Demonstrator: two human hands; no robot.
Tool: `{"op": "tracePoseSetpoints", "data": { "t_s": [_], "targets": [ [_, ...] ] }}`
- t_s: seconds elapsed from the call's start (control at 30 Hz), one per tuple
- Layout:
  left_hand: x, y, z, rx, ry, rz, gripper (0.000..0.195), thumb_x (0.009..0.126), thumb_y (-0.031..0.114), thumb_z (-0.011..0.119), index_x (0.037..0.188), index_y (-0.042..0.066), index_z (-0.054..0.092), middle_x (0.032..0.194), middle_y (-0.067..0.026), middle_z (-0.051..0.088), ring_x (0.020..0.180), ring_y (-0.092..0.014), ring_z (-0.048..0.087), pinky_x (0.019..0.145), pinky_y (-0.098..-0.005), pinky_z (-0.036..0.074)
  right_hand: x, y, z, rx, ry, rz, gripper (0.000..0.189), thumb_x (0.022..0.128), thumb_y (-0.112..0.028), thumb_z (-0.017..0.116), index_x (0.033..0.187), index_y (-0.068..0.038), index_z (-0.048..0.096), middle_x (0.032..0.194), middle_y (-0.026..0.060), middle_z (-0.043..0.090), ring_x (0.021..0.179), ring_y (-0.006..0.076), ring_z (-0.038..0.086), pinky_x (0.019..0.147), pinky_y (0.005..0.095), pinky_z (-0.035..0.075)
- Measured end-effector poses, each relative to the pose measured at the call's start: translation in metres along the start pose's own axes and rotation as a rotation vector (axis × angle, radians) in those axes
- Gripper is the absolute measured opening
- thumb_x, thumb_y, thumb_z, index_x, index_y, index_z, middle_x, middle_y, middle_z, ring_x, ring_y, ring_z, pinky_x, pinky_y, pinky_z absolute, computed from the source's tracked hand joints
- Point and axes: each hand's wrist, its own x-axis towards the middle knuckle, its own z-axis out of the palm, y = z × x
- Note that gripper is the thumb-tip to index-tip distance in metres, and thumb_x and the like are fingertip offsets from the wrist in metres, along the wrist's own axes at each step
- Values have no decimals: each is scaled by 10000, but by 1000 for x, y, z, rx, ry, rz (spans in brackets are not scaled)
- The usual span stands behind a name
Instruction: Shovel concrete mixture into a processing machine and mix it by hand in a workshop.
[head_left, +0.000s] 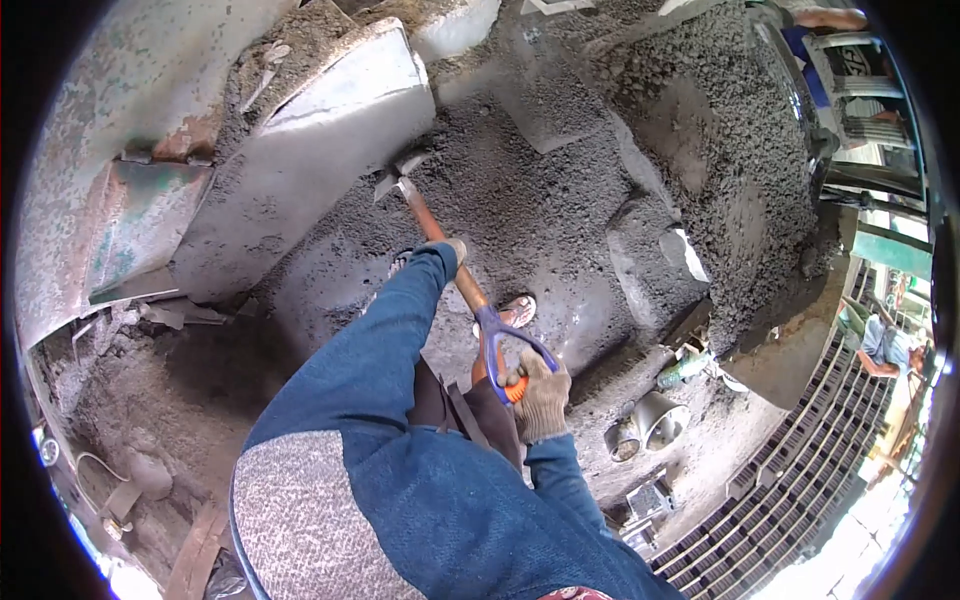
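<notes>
A shovel with a wooden shaft (469, 289) and a purple D-shaped handle (492, 337) with an orange grip slants across the middle. My left hand (454, 249), at the end of a blue sleeve, is closed around the shaft partway down. My right hand (541, 390), in a knitted glove, is closed on the orange grip. The metal shovel blade (397, 178) lies at the edge of a dark, crumbly grey mix (502, 180), beside a pale sloping panel; part of the blade is hidden. My sandalled foot (517, 310) shows beside the shaft.
A worn metal housing (154, 217) stands at left. At upper right is a large mound of grey mix (750, 150). Buckets (660, 420) and a green bottle (684, 369) sit at right, near rows of dark blocks (795, 450). Another person (885, 345) is at far right; another person's arm (829, 18) shows at top right.
</notes>
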Motion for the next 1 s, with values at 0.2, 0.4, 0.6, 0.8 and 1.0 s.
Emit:
{"op": "tracePoseSetpoints", "data": {
  "t_s": [0.2,0.4,0.6,0.8,1.0],
  "targets": [
    [0,84,144,278,-37,80,427,891,294,374,1076,24,647,1094,-187,644,1061,-298,605,913,-409,462,-12,-21,-115,113,138,122,96,784,3,598,741,-19,516,566,47,458,431,176,490,429,356,486],
    [-30,159,311,-301,-26,-54,390,880,326,439,925,-9,633,994,-216,644,990,-287,601,887,-383,458,-62,-29,-217,145,331,9,74,765,0,607,776,8,534,567,59,476,415,185,492,392,346,482],
    [-110,173,220,-609,237,-304,378,861,426,515,895,78,658,804,-147,666,811,-273,658,772,-389,498,-60,-12,-216,143,249,-154,107,760,-25,607,827,34,547,573,50,473,425,172,489,409,327,480],
    [-55,164,4,-1393,319,-292,234,812,161,608,903,-54,584,754,-178,635,695,-333,649,601,-451,520,91,-30,-75,-557,-13,-471,77,818,-66,631,848,-47,562,656,49,517,490,157,516,431,348,491],
    [5,163,52,-557,231,-205,383,900,323,428,866,8,642,884,-167,665,900,-335,625,777,-495,470,110,-27,-123,127,67,45,101,821,-70,650,844,-54,553,672,55,510,524,183,530,469,372,488]
  ]
}}
